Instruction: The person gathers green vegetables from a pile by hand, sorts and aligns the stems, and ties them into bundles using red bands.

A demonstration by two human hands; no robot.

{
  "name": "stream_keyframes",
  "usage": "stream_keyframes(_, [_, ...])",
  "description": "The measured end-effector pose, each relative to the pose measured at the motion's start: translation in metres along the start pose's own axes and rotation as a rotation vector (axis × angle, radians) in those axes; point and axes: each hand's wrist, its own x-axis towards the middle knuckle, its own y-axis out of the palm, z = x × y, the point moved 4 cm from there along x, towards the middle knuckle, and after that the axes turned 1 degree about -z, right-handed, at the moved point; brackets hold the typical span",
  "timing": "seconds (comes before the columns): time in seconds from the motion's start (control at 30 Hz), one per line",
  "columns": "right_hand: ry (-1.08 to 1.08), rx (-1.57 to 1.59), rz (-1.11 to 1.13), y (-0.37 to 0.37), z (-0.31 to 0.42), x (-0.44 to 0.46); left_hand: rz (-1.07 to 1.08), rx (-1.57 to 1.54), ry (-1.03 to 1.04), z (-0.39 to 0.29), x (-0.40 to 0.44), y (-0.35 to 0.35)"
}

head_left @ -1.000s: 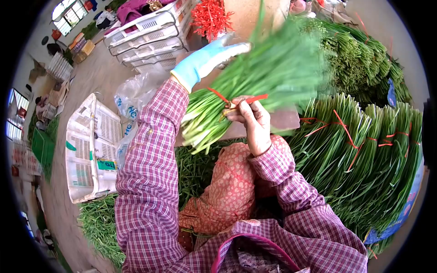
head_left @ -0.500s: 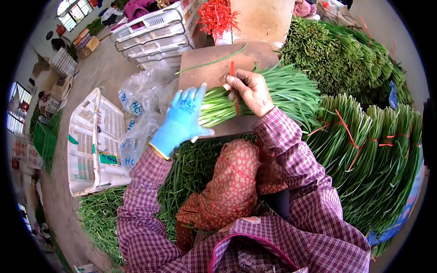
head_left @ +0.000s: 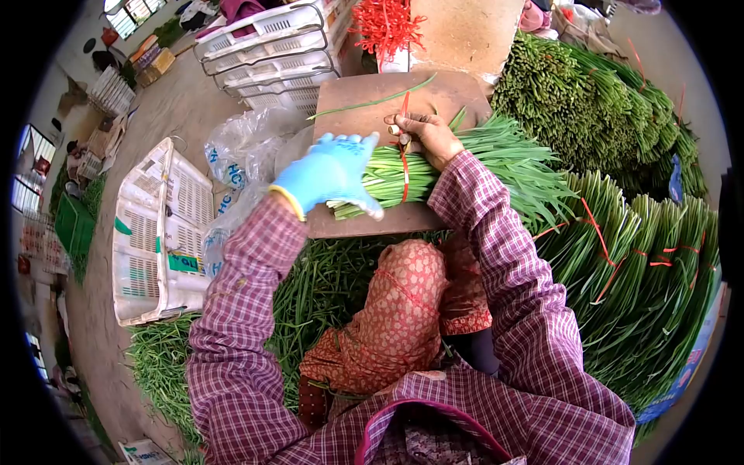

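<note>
A bundle of long green stalks (head_left: 511, 159) lies on a brown board (head_left: 349, 97), its pale cut ends toward the left. A red tie (head_left: 405, 177) runs round it. My left hand (head_left: 333, 172), in a blue glove, rests against the pale ends with its fingers spread. Above the bundle, my bare right hand (head_left: 426, 136) is closed, pinching the red tie and a short, pale-ended piece at the band. One loose green stalk (head_left: 376, 101) lies across the upper part of the board.
Tied green bundles (head_left: 643, 271) stand at the right, with more stacked (head_left: 581, 108) behind. White crates (head_left: 271, 54) are piled at the upper left, near red ties (head_left: 384, 27). A white crate (head_left: 167, 232) and clear plastic bags (head_left: 252, 147) are at left; loose greens (head_left: 325, 287) lie below.
The bundle has come down onto the board from the air. My left hand has moved from above it to its cut ends, and my right hand has stayed at the tie.
</note>
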Motion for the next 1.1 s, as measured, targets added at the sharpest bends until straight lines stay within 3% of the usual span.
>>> stream_keyframes(0.1, [0.005, 0.033, -0.014, 0.000, 0.001, -0.001, 0.072, 0.183, -0.184, -0.024, 0.015, 0.017])
stream_keyframes(0.2, [0.032, 0.076, -0.035, -0.005, 0.003, 0.001, -0.039, 0.180, -0.279, -0.023, 0.019, 0.038])
stream_keyframes(0.4, [-0.313, 0.106, -0.048, 0.019, 0.069, -0.026, -0.115, 0.139, -0.303, -0.022, 0.016, 0.044])
stream_keyframes(0.47, [-0.462, -0.042, 0.068, 0.052, 0.094, -0.066, -0.113, 0.106, -0.299, -0.019, 0.017, 0.041])
stream_keyframes(0.5, [-0.431, -0.237, 0.209, 0.075, 0.102, -0.099, -0.118, 0.106, -0.295, -0.012, 0.021, 0.046])
stream_keyframes(0.53, [-0.279, -0.238, 0.534, 0.099, 0.100, -0.130, -0.146, 0.043, -0.279, -0.002, 0.029, 0.056])
stream_keyframes(0.6, [-0.367, -0.395, 0.815, 0.107, 0.064, -0.144, -0.154, 0.091, -0.327, -0.007, 0.027, 0.052])
stream_keyframes(0.67, [-0.582, -0.983, 0.524, 0.082, 0.057, -0.127, -0.192, 0.113, -0.277, -0.008, 0.021, 0.050])
stream_keyframes(0.7, [-0.521, -1.178, 0.179, 0.057, 0.053, -0.111, -0.219, 0.133, -0.227, -0.011, 0.019, 0.050])
stream_keyframes(0.73, [-0.531, -1.276, -0.054, 0.038, 0.051, -0.099, -0.075, 0.092, -0.316, -0.020, 0.017, 0.034])
stream_keyframes(0.77, [-0.538, -1.360, -0.293, 0.023, 0.048, -0.088, -0.080, 0.093, -0.319, -0.023, 0.018, 0.035])
stream_keyframes(0.9, [-0.668, -1.537, -0.428, 0.018, 0.030, -0.056, -0.104, 0.120, -0.345, -0.020, 0.019, 0.042])
stream_keyframes(0.97, [-0.554, -1.313, -0.374, 0.024, 0.024, -0.040, -0.162, 0.110, -0.261, -0.021, 0.014, 0.039])
stream_keyframes(1.03, [-0.579, -1.290, -0.386, 0.031, 0.024, -0.037, -0.253, 0.092, -0.210, -0.011, 0.006, 0.038])
stream_keyframes(1.1, [-0.517, -1.169, -0.403, 0.026, 0.024, -0.036, -0.468, -0.342, -0.156, 0.014, -0.009, 0.031])
